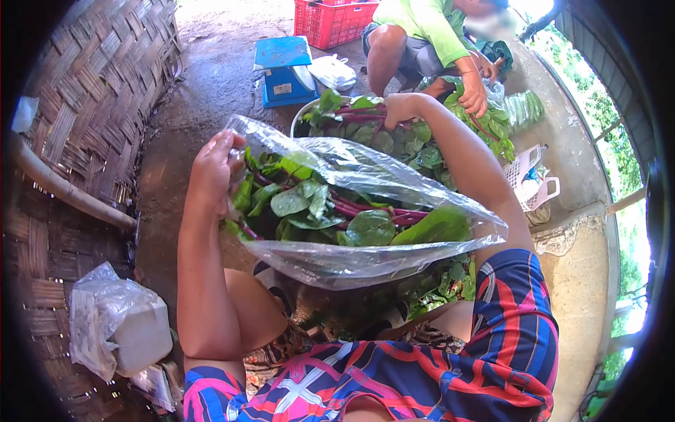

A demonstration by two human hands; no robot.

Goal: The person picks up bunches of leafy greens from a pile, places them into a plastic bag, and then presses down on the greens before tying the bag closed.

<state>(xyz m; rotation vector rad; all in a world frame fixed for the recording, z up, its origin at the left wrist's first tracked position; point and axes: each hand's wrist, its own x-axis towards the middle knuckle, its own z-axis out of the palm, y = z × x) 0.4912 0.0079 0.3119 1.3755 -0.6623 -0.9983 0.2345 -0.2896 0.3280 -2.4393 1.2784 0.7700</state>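
Purple-stemmed greens fill a clear plastic bag between the two forearms in the head view. The left hand has its fingers curled in on the bag's far-left edge, probably to keep its mouth spread; whether they pinch leaves too, I cannot tell. Beyond the bag, the right hand has its fingers folded around stems of the loose greens, in and beside a pale tub, with the bag's corner against that forearm, perhaps steadying it. Damp, dark ground lies under it all. Past the fingers are a blue scale, a red crate and a crouching co-worker handling leaves; woven wall stands left of them, a white basket right.
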